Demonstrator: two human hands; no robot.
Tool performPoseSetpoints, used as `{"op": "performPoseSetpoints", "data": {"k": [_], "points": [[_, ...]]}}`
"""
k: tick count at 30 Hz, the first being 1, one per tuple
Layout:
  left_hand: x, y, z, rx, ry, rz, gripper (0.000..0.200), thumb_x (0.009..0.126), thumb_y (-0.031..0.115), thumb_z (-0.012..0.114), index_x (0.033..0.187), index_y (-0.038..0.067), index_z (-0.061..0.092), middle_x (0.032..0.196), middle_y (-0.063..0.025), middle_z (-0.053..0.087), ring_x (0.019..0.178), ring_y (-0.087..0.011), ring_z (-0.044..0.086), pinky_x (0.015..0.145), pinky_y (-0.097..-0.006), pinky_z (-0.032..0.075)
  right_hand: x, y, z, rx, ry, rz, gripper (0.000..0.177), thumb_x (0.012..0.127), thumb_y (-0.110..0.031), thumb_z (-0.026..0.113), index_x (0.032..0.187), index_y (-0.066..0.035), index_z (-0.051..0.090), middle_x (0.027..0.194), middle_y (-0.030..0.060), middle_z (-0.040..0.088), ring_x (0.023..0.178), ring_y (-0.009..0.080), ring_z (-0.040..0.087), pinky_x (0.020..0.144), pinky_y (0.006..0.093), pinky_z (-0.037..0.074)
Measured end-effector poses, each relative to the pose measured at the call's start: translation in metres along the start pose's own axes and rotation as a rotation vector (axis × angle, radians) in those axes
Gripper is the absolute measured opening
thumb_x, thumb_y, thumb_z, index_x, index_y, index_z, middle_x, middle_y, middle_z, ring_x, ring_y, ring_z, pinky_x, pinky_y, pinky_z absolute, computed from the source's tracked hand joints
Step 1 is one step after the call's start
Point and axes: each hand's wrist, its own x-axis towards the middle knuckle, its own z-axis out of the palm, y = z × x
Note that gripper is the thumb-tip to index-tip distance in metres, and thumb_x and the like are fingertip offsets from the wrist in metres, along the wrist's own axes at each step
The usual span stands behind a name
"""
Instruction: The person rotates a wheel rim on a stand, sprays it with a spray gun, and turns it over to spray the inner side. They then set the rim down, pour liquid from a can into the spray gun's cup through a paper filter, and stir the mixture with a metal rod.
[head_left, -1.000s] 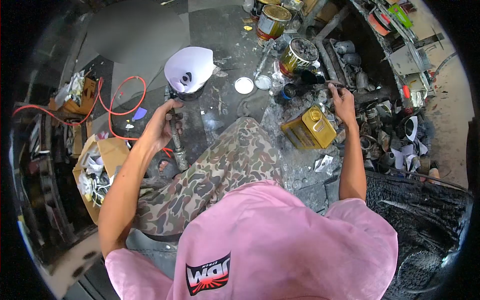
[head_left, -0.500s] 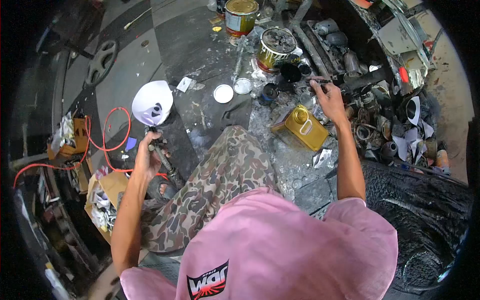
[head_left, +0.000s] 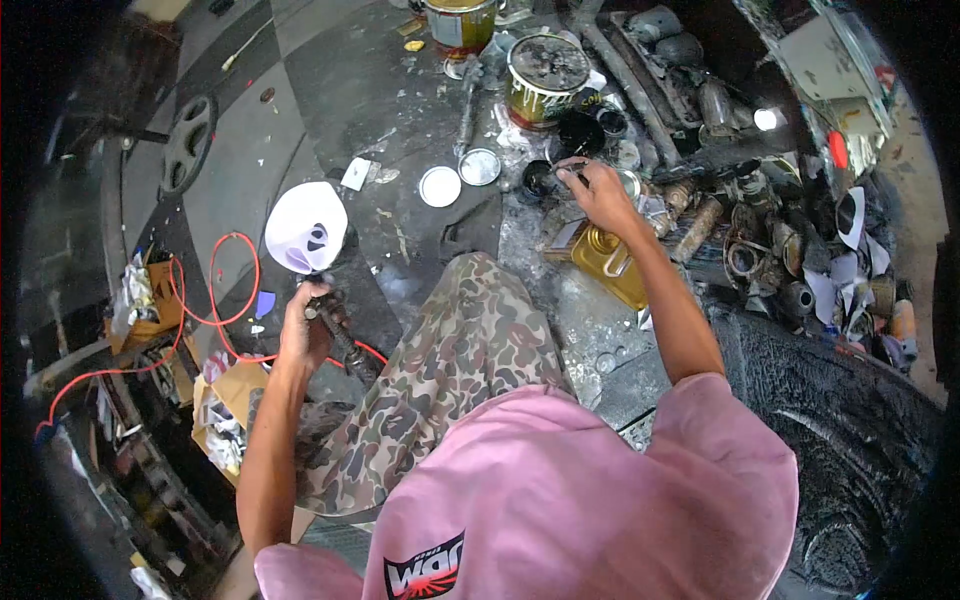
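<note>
The left hand (head_left: pixel 303 335) is closed around the grimy metal body of a spray gun (head_left: pixel 335 330), held low beside the camouflage-clad knee (head_left: pixel 470 320). A white paper cone (head_left: pixel 305 227) sits in the top of the gun, and a red hose (head_left: pixel 232 290) loops across the floor just behind it.

The right hand (head_left: pixel 600 192) is well apart from the left, out over the clutter. Its fingers are pinched on a thin stick (head_left: pixel 572 172), too small to make out clearly, with its tip near a small dark pot (head_left: pixel 540 178). Under that wrist lies a yellow rectangular tin (head_left: pixel 612 262) with a round cap, tilted on the paint-crusted grey floor (head_left: pixel 380 90).

Two flat round lids (head_left: pixel 440 186) lie side by side just left of the pot. Beyond them stands a round paint tin (head_left: pixel 545 78) whose top is caked black. Rusty pipes and metal fittings (head_left: pixel 740 250) crowd the right side, next to a rough black mass (head_left: pixel 840 400). On the left are a wheel rim (head_left: pixel 188 140) and a cardboard box (head_left: pixel 225 405) of crumpled scraps.
</note>
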Motion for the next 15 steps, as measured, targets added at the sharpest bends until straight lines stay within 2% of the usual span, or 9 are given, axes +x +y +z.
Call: {"op": "performPoseSetpoints", "data": {"k": [2,3,6,8,9,11,15], "points": [[-0.005,0.001,0.004,0.003,0.012,-0.018,0.028,0.080,0.029,0.067,0.098,0.011,0.056,0.079,-0.0023,0.053,0.069,-0.0172,0.052,0.068,-0.0357,0.042,0.005,0.009,0.008,-0.090,-0.119,0.037,0.037,0.096,-0.030,0.063,0.105,0.006,0.067,0.104,0.0259,0.067,0.095,0.0448,0.064,0.084,0.0466,0.051],[-0.008,0.003,0.006,-0.009,0.010,-0.019,0.027,0.080,0.028,0.068,0.097,0.011,0.056,0.079,-0.0022,0.052,0.068,-0.0172,0.051,0.068,-0.0356,0.042,0.007,0.011,0.009,-0.109,-0.070,-0.085,0.034,0.096,-0.026,0.063,0.108,0.005,0.067,0.104,0.0244,0.068,0.096,0.0438,0.064,0.085,0.0465,0.051],[-0.006,0.000,0.003,-0.031,0.020,-0.013,0.026,0.079,0.028,0.068,0.094,0.012,0.055,0.078,-0.0019,0.051,0.066,-0.0175,0.050,0.068,-0.0356,0.041,0.011,0.008,0.010,-0.084,-0.060,-0.171,0.028,0.095,-0.020,0.063,0.109,0.004,0.068,0.107,0.0225,0.069,0.098,0.0424,0.065,0.086,0.0455,0.051],[-0.002,-0.009,-0.003,-0.068,0.017,-0.003,0.026,0.079,0.028,0.068,0.092,0.011,0.054,0.077,-0.0021,0.050,0.066,-0.0181,0.052,0.062,-0.0360,0.042,0.012,0.005,0.013,-0.093,-0.076,-0.190,0.024,0.095,-0.017,0.063,0.108,0.001,0.069,0.109,0.0205,0.069,0.099,0.0408,0.065,0.087,0.0437,0.051],[-0.002,-0.011,-0.004,-0.079,0.023,-0.002,0.026,0.079,0.028,0.068,0.092,0.011,0.054,0.077,-0.0021,0.050,0.066,-0.0181,0.052,0.062,-0.0360,0.042,0.012,0.002,0.015,-0.062,-0.087,-0.159,0.024,0.095,-0.018,0.063,0.108,0.001,0.069,0.108,0.0202,0.069,0.098,0.0401,0.066,0.086,0.0432,0.052],[-0.003,-0.013,-0.004,-0.055,0.040,-0.055,0.027,0.079,0.029,0.069,0.092,0.012,0.053,0.077,-0.0020,0.050,0.065,-0.0186,0.054,0.054,-0.0369,0.042,0.013,-0.002,0.019,0.007,-0.103,-0.106,0.022,0.094,-0.017,0.064,0.105,0.001,0.070,0.106,0.0203,0.070,0.097,0.0393,0.066,0.085,0.0423,0.052],[-0.005,-0.013,0.001,-0.051,0.067,-0.026,0.029,0.080,0.031,0.068,0.094,0.012,0.052,0.077,-0.0020,0.050,0.064,-0.0188,0.054,0.048,-0.0369,0.039,0.016,0.000,0.007,-0.017,-0.203,-0.008,0.022,0.094,-0.016,0.064,0.105,0.002,0.070,0.105,0.0209,0.070,0.096,0.0399,0.067,0.083,0.0420,0.052]]}}
